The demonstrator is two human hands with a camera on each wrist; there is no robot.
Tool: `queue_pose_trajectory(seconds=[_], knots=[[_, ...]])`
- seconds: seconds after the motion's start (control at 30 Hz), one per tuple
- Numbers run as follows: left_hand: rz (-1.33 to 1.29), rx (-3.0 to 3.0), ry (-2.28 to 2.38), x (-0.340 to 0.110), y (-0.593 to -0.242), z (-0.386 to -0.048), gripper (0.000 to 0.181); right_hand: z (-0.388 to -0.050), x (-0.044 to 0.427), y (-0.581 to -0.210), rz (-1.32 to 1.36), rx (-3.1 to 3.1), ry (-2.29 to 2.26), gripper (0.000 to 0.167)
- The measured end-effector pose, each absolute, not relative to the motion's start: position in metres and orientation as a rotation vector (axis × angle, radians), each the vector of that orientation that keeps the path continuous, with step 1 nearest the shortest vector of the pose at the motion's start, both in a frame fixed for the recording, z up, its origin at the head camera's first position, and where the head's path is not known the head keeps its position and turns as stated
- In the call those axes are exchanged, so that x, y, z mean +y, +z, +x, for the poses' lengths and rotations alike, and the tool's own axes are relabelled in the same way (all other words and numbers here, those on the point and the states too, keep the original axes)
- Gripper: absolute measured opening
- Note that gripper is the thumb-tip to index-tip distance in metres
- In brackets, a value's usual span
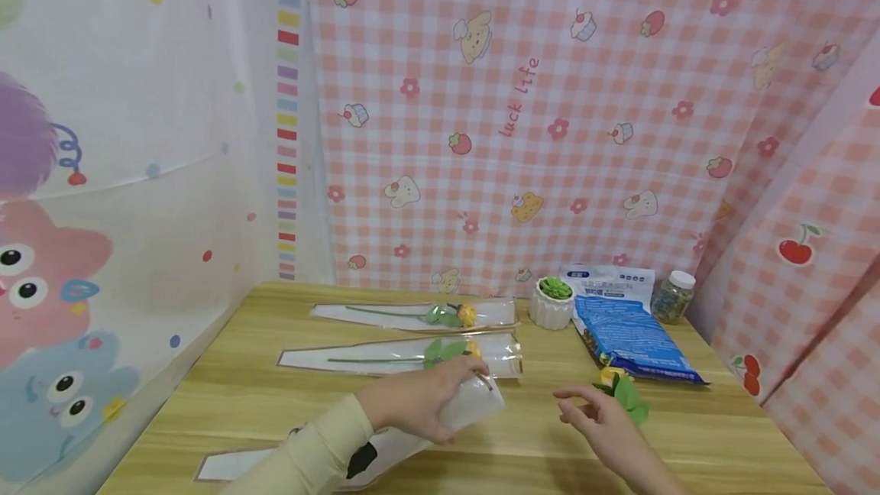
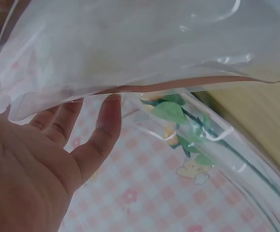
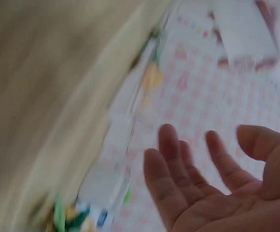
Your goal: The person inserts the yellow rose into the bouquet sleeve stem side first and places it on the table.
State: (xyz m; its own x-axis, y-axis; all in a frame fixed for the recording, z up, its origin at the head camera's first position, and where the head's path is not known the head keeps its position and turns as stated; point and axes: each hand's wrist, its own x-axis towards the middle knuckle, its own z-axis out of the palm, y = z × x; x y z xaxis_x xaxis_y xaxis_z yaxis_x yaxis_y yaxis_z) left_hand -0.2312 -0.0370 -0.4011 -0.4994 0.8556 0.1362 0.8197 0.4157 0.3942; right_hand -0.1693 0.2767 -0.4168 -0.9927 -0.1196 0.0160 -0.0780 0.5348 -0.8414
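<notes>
My left hand [image 1: 422, 403] grips the wide end of a white-and-clear flower sleeve [image 1: 477, 405], raised over the near part of the table. The sleeve's brown-edged mouth [image 2: 188, 83] spans the left wrist view; no flower can be made out inside it. My right hand [image 1: 605, 422] hovers to the right with loosely bent fingers [image 3: 169, 145] and nothing in them. Just beyond it lies a yellow artificial rose [image 1: 627, 394] with green leaves, its stem hidden from the head view. Two sleeved yellow roses, the far one [image 1: 447, 316] and the nearer one [image 1: 433, 356], lie flat beyond my left hand.
At the back right stand a white ribbed pot [image 1: 551, 310] with a green succulent and a lidded jar [image 1: 674, 298]. A blue-and-white bag [image 1: 629, 331] lies between them. Another narrow sleeve end [image 1: 234, 466] shows at the table's near left. Patterned cloths hang around the table.
</notes>
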Motion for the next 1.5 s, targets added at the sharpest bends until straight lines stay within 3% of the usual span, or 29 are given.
queue_pose_trajectory(seconds=[0.2, 0.43, 0.63, 1.03, 1.27, 1.5], knots=[[1.56, 2.602, 0.556, -0.04, -0.399, -0.24, 0.094, -0.176, 0.324, -0.412, 0.078, 2.777, -1.274, 0.035], [1.614, 2.631, 0.462, -0.041, -0.395, -0.245, 0.096, -0.173, 0.364, -0.423, 0.163, 2.832, -0.98, 0.045], [1.638, 2.64, 0.423, -0.04, -0.395, -0.25, 0.096, -0.173, 0.37, -0.437, 0.162, 2.724, -0.903, 0.054], [1.651, 2.67, 0.395, -0.035, -0.395, -0.25, 0.094, -0.18, 0.368, -0.451, 0.262, 2.502, -1.227, 0.014], [1.641, 2.676, 0.378, -0.036, -0.399, -0.25, 0.092, -0.183, 0.374, -0.455, 0.222, 2.648, -0.999, 0.015], [1.61, 2.686, 0.365, -0.038, -0.403, -0.25, 0.091, -0.182, 0.384, -0.459, 0.159, 2.612, -1.068, 0.014]])
